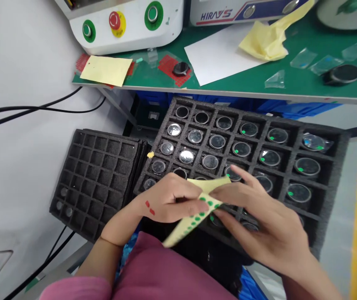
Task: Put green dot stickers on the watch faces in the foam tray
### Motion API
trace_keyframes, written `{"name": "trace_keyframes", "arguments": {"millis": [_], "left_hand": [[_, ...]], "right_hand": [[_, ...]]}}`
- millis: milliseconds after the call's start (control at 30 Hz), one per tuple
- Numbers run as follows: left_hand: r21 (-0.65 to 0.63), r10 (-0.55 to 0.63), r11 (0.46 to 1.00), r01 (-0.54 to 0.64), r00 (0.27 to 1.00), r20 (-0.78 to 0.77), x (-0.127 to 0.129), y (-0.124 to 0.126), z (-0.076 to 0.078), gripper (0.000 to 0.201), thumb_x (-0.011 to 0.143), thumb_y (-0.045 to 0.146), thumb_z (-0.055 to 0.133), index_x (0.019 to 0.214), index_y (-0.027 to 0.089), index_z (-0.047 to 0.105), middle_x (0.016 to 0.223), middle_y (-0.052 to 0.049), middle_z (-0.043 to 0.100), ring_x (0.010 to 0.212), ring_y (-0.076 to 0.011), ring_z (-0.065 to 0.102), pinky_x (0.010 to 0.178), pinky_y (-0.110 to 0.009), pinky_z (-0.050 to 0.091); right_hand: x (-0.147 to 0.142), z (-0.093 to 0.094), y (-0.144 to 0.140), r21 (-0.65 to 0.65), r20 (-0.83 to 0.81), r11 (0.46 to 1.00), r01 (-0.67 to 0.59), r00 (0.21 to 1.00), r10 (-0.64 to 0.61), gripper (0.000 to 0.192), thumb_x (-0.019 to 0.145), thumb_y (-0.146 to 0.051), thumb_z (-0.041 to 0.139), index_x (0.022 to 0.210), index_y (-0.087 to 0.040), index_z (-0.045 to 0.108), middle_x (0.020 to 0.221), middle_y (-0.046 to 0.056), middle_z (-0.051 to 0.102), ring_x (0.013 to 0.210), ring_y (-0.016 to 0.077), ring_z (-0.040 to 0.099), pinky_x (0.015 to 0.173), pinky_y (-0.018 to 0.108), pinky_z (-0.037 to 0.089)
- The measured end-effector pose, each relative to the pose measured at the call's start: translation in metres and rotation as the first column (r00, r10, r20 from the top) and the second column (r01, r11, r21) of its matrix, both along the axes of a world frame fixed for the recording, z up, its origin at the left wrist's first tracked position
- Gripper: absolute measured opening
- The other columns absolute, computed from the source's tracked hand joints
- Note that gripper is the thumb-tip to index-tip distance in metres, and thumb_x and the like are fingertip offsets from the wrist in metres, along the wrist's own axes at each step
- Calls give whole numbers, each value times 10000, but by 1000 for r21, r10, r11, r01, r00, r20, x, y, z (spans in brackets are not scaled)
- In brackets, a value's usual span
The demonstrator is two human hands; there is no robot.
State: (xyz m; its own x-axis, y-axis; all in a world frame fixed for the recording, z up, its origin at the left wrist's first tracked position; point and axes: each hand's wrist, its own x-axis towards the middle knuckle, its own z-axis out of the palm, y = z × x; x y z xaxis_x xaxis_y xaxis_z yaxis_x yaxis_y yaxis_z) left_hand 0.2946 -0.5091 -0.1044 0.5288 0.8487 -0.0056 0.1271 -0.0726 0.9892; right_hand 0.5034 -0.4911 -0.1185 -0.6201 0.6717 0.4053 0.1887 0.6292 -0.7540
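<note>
A yellow-backed sticker sheet (183,231) with rows of small green dots is folded over in my left hand (173,198). My left thumb presses on its dotted face. At the sheet's right edge, the thumb and index finger of my right hand (265,221) close around the corner; its little finger sticks out. Whether a loose dot is between those fingertips I cannot make out. Below both hands lies a dark foam tray (333,175) of round, glass-faced parts (307,166) in square compartments. Several parts on the right side carry a green dot. My hands hide some front compartments.
Another foam tray (103,164) sits at left, with a few clear round pieces. Beyond is a green bench (153,81) with a yellow sheet (106,70), white paper (218,52), crumpled yellow paper (264,41), a black round part (347,73) and a machine with buttons (128,27). Cables (28,109) hang left.
</note>
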Motion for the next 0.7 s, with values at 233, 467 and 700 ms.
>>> {"name": "trace_keyframes", "arguments": {"millis": [233, 467, 700], "left_hand": [[-132, 427, 895, -426, 904, -19, 23, -15, -3, 143, 800, 273, 704, 788, 139, 752, 644, -38, 680, 487, -83, 553, 425, -170, 408], [374, 430, 851, -370, 898, -91, 35, -19, 3, 153, 876, 161, 609, 950, 98, 728, 626, -20, 654, 491, -67, 528, 476, -164, 442], [513, 456, 804, -302, 866, -206, 38, -24, 3, 138, 895, 129, 547, 931, 130, 680, 676, -14, 669, 523, -68, 571, 493, -156, 470]], "right_hand": [[4, -11, -13, 38, -51, 854, 518, 855, -516, 251, 817, -97, 696, 1034, -204, 626, 952, 71, 666, 865, 220, 657, 735, 342, 552], [1, 11, -17, 229, 17, 904, 362, 927, -375, 255, 796, -39, 714, 986, -181, 618, 919, 73, 674, 823, 219, 659, 919, 495, 515], [-1, 13, -18, 179, 45, 926, 333, 937, -346, 185, 832, -52, 684, 921, -201, 620, 845, 40, 710, 737, 204, 678, 929, 505, 497]]}}
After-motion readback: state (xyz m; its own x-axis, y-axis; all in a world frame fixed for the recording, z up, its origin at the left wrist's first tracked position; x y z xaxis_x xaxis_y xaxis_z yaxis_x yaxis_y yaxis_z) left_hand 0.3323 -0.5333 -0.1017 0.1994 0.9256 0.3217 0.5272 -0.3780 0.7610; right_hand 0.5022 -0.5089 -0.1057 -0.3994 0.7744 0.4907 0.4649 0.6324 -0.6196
